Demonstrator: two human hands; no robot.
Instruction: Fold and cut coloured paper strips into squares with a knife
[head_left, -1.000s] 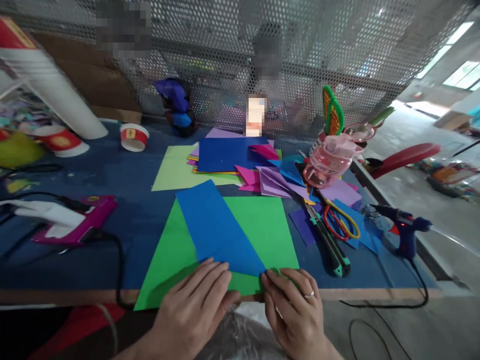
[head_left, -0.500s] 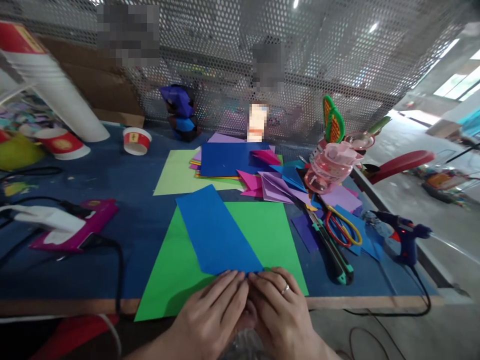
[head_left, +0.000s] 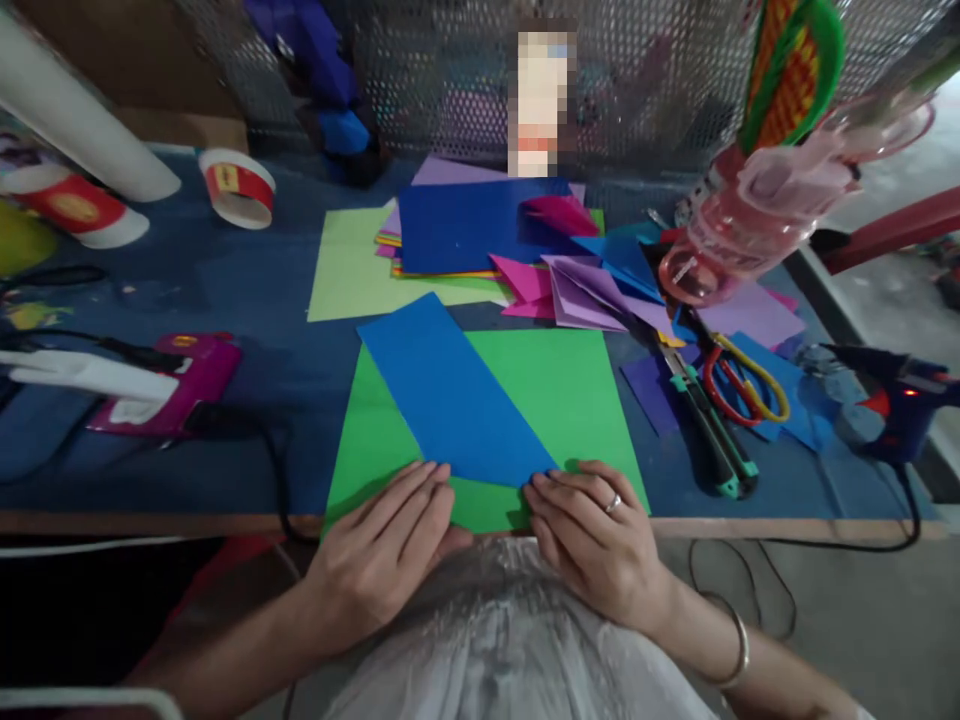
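A blue sheet of paper (head_left: 457,390) lies slantwise over a larger green sheet (head_left: 555,380) at the table's front edge. At the blue sheet's near left corner, my left hand (head_left: 394,540) presses with its fingers closed together. Its thumb shows below, off the blue paper. My right hand (head_left: 596,535), with a ring on one finger, has closed fingers on the near right corner. The blue sheet's near edge runs between the two hands, and its ends are hidden under the fingertips.
Beyond lie a stack of coloured paper (head_left: 480,230) and folded purple paper (head_left: 581,290). To the right are a utility knife (head_left: 712,425), scissors (head_left: 750,380), a pink bottle (head_left: 742,240) and a glue gun (head_left: 900,400). A magenta power strip (head_left: 202,375) and paper cup (head_left: 240,188) stand left.
My hands have moved apart along the blue paper's near edge, left hand to the left, right hand to the right. The head view has tilted down and come closer.
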